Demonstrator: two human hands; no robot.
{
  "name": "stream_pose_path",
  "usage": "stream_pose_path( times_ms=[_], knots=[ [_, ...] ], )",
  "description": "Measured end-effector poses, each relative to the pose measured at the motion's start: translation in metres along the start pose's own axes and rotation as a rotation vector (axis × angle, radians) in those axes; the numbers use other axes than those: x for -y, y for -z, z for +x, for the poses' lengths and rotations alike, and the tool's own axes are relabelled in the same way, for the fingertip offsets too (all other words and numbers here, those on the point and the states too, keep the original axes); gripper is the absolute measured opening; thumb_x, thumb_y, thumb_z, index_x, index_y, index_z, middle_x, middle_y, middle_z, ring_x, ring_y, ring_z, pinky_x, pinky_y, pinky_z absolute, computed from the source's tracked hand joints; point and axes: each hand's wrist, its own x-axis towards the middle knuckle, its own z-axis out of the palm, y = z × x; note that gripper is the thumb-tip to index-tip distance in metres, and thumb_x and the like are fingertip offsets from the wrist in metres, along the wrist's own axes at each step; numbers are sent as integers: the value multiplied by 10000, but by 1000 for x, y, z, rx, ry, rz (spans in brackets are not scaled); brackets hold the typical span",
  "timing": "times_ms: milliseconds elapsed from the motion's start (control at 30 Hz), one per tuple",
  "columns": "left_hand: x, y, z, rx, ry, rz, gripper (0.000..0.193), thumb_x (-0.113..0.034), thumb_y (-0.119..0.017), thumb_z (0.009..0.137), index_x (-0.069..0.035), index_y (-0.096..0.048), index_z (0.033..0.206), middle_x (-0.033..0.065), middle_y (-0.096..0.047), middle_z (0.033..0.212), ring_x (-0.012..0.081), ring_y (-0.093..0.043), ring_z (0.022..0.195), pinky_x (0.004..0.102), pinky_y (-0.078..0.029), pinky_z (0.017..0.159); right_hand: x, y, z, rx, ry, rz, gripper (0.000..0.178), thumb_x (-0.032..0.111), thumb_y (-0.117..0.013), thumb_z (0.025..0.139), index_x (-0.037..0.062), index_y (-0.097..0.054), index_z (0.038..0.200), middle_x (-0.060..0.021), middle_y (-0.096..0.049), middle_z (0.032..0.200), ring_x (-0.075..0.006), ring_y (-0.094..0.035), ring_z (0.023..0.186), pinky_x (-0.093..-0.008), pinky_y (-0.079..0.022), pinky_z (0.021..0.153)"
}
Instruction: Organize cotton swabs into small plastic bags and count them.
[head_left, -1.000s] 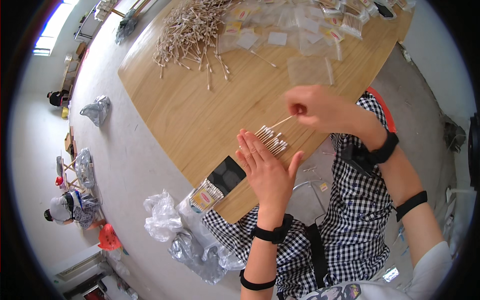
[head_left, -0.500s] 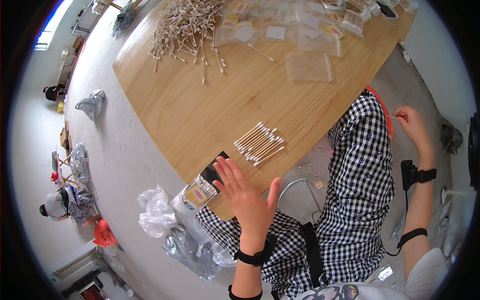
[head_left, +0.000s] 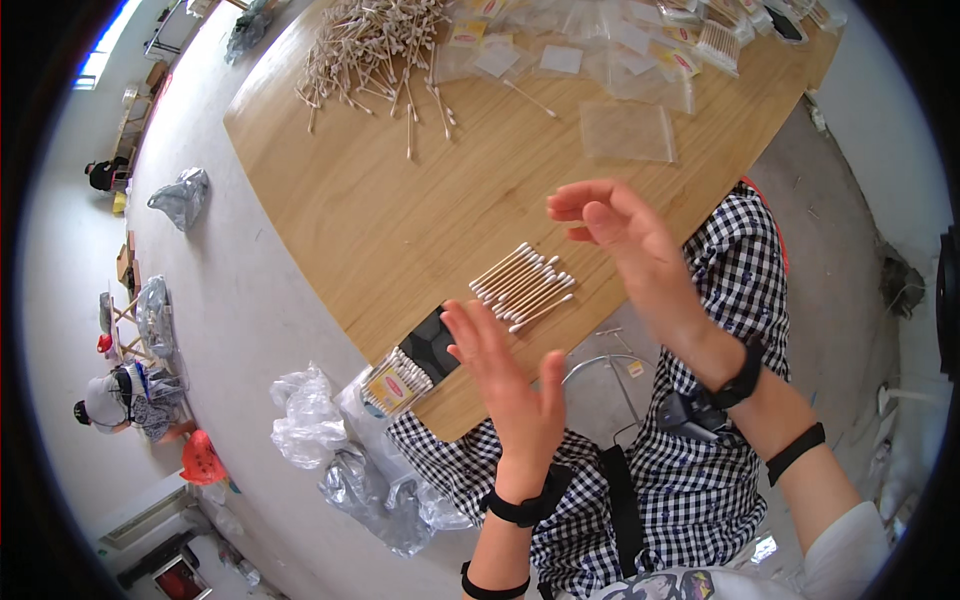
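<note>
A small group of cotton swabs lies side by side near the table's front edge. My left hand hovers just in front of them, fingers stretched and thumb apart, holding nothing. Over the table to the right of the swabs hangs my right hand, its fingers loosely curved and apart, with nothing visible in them. At the table corner, left of my left hand, a clear bag packed with cotton swabs rests beside a flat black object.
A big heap of loose cotton swabs covers the far left of the wooden table. Flat clear bags and filled packs lie at the far right. Crumpled plastic sits on the floor; two people are in the distance.
My right hand has come in from the far right, over the table; the thin swab stick it held is no longer seen. My left hand has shifted slightly right, away from the packed bag.
</note>
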Motion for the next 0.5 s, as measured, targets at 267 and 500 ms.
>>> stream_pose_path(
  times_ms=[267, 500],
  knots=[
    [-9, -14, 38, -427, 256, -1205, 749, -549, -271, 1055, -23, -148, 1573, 137, -147, 1647, 246, -103, 1532, 388, -69, 1241, -41, -30, -7, -34, -33, 145, 517, 428, -413, 1069, -3, -488, 1343, -97, -533, 1359, -169, -450, 1317, -311, -316, 1135],
    [-1, -12, 54, -517, 263, -1262, 762, -582, -256, 1045, -27, -197, 1564, 133, -231, 1623, 224, -165, 1517, 379, -124, 1233, -39, -25, 15, 7, 1, 159, 597, 504, -391, 1051, -1, -474, 1358, -112, -507, 1392, -195, -424, 1356, -339, -283, 1171]
  ],
)
